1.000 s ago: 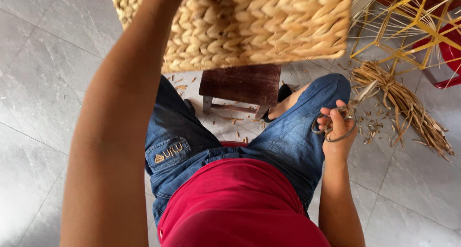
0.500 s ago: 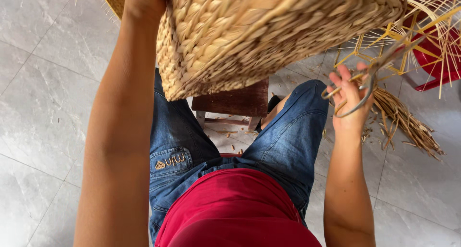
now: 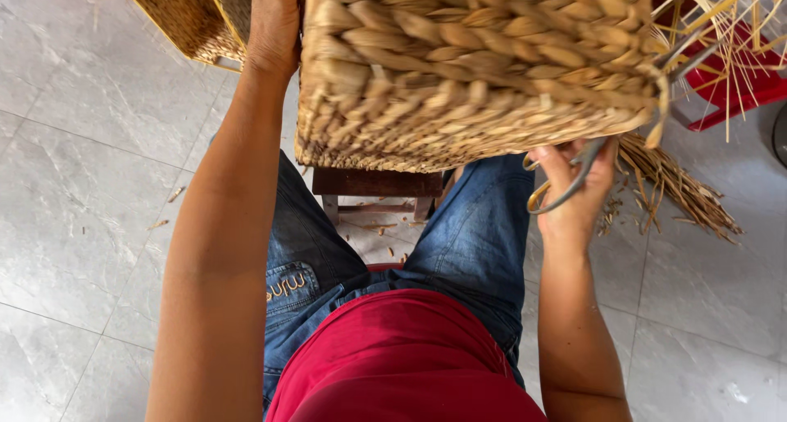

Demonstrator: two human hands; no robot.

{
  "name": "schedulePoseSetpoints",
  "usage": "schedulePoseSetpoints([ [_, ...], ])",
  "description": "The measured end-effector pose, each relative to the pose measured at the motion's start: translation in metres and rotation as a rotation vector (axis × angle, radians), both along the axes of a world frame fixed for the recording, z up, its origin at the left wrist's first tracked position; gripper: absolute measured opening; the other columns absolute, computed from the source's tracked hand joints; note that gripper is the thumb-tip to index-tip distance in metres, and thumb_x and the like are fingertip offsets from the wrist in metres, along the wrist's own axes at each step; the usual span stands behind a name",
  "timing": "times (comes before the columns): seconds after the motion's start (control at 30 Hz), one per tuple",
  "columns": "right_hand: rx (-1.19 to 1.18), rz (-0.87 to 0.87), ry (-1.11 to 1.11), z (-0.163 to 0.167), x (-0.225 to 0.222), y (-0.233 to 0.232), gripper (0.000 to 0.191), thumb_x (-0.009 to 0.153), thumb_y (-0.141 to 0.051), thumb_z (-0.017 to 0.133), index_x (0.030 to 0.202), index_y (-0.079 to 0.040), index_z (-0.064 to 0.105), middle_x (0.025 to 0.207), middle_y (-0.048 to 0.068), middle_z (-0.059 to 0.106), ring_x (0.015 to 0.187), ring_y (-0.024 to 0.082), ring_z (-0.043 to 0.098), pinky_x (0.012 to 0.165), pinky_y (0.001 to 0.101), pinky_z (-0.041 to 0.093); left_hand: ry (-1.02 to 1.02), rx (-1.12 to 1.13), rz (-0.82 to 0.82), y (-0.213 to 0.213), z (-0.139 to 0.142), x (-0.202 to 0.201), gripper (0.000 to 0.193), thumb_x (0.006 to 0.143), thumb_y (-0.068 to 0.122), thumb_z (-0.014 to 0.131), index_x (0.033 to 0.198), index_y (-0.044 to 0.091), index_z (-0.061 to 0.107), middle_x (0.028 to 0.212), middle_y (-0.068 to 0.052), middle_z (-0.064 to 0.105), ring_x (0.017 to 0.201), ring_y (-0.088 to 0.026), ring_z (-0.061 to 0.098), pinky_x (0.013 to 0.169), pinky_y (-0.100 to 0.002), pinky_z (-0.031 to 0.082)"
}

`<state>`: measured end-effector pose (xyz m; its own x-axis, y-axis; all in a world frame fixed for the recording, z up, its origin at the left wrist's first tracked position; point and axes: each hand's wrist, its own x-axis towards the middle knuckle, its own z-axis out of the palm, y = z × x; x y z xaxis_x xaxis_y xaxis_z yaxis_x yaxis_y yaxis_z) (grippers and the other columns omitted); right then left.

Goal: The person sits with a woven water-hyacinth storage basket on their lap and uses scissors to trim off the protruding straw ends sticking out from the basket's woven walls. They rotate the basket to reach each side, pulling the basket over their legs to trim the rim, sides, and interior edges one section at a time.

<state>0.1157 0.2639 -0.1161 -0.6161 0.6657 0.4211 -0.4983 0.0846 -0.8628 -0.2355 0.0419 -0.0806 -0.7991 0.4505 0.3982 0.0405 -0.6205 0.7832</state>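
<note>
Basket (image 3: 475, 69), woven of dry fibre, looks light, stiff and rough; it hangs above the lap. Left hand (image 3: 275, 20) clamps its side edge; right hand (image 3: 574, 184), under the bottom corner, grips scissors (image 3: 566, 184).

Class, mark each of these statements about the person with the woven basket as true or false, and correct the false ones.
1. The left hand holds the woven basket at its side. True.
2. The right hand holds a hammer. False: it holds scissors.
3. The person wears blue jeans. True.
4. The floor is covered in green carpet. False: it is grey tile.
5. A small wooden stool stands between the legs. True.
</note>
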Motion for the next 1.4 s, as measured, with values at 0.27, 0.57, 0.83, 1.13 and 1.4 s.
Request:
schedulePoseSetpoints([
  [0.27,-0.054,0.046,-0.256,-0.025,-0.031,-0.006,0.041,0.099,0.006,0.073,0.135,-0.003,0.056,0.113,0.004,0.067,0.101,0.016,0.071,0.078,0.0293,0.062,0.356,0.073,-0.089,-0.026,-0.055,-0.012,0.029,0.111,0.028,0.056,0.128,0.005,0.060,0.134,-0.011,0.063,0.119,-0.023,0.065,0.101,-0.035,0.057],
  [0.57,-0.130,0.304,-0.219,-0.024,0.004,0.023,0.050,0.095,-0.008,0.077,0.142,-0.007,0.059,0.101,0.007,0.067,0.076,0.009,0.058,0.065,0.0233,0.048,0.187,-0.211,0.835,-0.100,-0.033,0.142,0.019,0.120,0.017,0.055,0.132,0.002,0.056,0.123,-0.009,0.059,0.107,-0.015,0.054,0.095,-0.027,0.046],
  [0.83,-0.069,0.663,-0.308,-0.045,0.053,0.037,0.063,0.089,-0.035,0.086,0.135,0.000,0.060,0.080,0.003,0.058,0.068,0.010,0.053,0.061,0.0259,0.042,0.464,-0.544,0.454,-0.040,-0.049,0.250,0.025,0.101,0.011,0.073,0.125,0.006,0.068,0.101,-0.006,0.072,0.084,-0.014,0.072,0.075,-0.028,0.058],
  [1.13,0.228,0.869,-0.583,-0.022,0.022,0.053,0.072,0.083,-0.049,0.083,0.131,0.001,0.062,0.086,-0.001,0.058,0.075,0.007,0.052,0.065,0.0211,0.043,0.863,-0.718,0.808,0.017,-0.057,0.212,0.020,0.098,0.019,0.076,0.109,0.011,0.061,0.076,-0.001,0.067,0.055,-0.018,0.062,0.051,-0.033,0.047],
  [1.4,0.286,0.982,-0.727,0.003,-0.009,0.067,0.080,0.078,-0.055,0.083,0.131,0.001,0.063,0.083,-0.002,0.058,0.078,0.008,0.056,0.069,0.0234,0.047,0.744,-0.699,0.714,0.020,-0.050,0.212,0.015,0.095,0.009,0.077,0.098,0.010,0.062,0.054,0.006,0.057,0.041,-0.008,0.054,0.039,-0.029,0.041],
])
